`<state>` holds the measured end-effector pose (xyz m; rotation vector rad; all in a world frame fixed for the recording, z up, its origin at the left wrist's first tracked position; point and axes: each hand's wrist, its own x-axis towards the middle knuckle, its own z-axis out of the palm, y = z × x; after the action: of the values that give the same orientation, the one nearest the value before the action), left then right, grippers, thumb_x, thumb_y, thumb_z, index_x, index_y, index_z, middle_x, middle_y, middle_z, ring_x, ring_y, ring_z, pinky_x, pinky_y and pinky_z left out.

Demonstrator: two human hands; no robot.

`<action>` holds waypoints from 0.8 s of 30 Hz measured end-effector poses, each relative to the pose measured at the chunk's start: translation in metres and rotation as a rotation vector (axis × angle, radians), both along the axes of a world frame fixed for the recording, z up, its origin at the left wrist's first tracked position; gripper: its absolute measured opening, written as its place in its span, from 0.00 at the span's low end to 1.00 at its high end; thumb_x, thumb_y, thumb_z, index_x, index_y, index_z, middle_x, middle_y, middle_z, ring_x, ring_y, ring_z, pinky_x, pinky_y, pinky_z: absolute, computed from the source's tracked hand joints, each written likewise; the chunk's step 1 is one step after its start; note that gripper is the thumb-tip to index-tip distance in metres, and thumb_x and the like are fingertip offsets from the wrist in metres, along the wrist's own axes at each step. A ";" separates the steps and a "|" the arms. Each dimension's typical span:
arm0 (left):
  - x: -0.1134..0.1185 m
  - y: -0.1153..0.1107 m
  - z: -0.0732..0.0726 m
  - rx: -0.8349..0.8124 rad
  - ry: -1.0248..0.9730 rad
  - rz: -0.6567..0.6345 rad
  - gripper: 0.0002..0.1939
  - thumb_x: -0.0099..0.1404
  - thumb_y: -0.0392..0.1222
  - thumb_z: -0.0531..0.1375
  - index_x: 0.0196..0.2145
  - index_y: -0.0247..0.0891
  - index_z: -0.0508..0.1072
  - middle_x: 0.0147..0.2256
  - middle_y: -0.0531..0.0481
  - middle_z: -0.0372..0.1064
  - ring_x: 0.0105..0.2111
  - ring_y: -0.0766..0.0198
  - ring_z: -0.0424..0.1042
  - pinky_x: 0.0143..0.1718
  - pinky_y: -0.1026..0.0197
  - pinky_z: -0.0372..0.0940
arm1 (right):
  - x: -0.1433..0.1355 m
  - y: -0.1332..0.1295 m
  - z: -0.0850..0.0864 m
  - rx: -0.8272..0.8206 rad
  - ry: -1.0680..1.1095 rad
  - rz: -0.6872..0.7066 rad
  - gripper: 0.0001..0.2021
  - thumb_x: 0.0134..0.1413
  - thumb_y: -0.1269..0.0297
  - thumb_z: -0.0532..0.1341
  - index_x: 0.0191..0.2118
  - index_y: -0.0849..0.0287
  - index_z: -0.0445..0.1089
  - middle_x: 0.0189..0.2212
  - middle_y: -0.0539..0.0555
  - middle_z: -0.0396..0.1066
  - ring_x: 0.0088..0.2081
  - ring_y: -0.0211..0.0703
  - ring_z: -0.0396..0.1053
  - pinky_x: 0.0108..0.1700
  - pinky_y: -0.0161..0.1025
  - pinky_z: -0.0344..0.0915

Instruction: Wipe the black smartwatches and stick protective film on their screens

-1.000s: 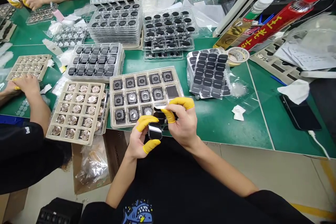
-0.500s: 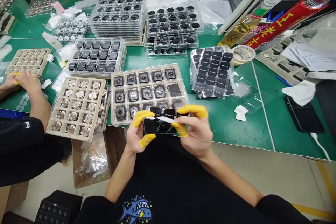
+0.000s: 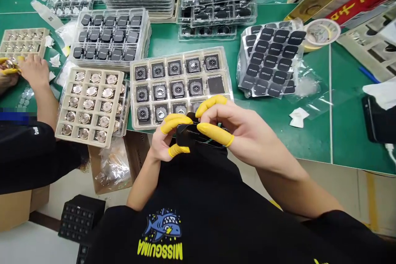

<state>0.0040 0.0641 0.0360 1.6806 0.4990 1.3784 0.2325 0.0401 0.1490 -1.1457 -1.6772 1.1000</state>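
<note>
My left hand (image 3: 163, 138), with yellow finger cots on thumb and forefinger, grips a black square smartwatch head (image 3: 185, 135) by its edges. Right beside the watch, a sheet of black rounded stickers (image 3: 213, 143) is held low in front of my shirt, largely covered by my fingers. My right hand (image 3: 229, 126), also in yellow cots, is closed at this sheet, thumb in front and forefinger behind; its fingertips hide the exact spot they pinch. Just behind both hands lies a beige tray (image 3: 134, 107) of smartwatch heads, face down, with one compartment at the right holding no watch.
A stack of black sticker sheets (image 3: 269, 62) lies right, near a tape roll (image 3: 321, 33). Left stand a tray of round watches (image 3: 89, 103) and clear trays of black square pieces (image 3: 108, 39). A co-worker's hand (image 3: 35, 70) works at far left. A phone (image 3: 374, 119) lies far right.
My view has come closer and tilted down. The right hand has moved in toward the watch, its thumb now across the front. The white strip between my hands is no longer visible.
</note>
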 end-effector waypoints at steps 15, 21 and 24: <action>-0.004 -0.001 -0.010 -0.042 0.024 -0.040 0.35 0.69 0.69 0.75 0.65 0.48 0.83 0.52 0.38 0.83 0.52 0.44 0.84 0.53 0.40 0.82 | -0.004 0.002 0.001 -0.065 0.008 0.084 0.14 0.78 0.53 0.70 0.38 0.53 0.77 0.42 0.52 0.75 0.38 0.43 0.69 0.38 0.41 0.69; -0.002 -0.001 -0.010 -0.011 -0.061 -0.073 0.36 0.69 0.61 0.78 0.69 0.48 0.81 0.54 0.40 0.83 0.54 0.47 0.83 0.56 0.44 0.81 | -0.007 0.003 0.003 -0.112 0.025 0.071 0.15 0.76 0.51 0.71 0.37 0.53 0.77 0.40 0.53 0.75 0.35 0.42 0.68 0.36 0.41 0.68; -0.002 -0.001 -0.011 -0.018 -0.063 -0.063 0.36 0.68 0.62 0.79 0.68 0.48 0.81 0.54 0.41 0.84 0.54 0.48 0.83 0.56 0.46 0.80 | -0.007 0.004 0.004 -0.152 0.049 0.069 0.16 0.74 0.50 0.73 0.36 0.53 0.78 0.40 0.53 0.75 0.36 0.42 0.68 0.37 0.40 0.67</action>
<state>0.0017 0.0635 0.0253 1.6200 0.4177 1.3731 0.2256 0.0443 0.1531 -1.1521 -1.6282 1.3079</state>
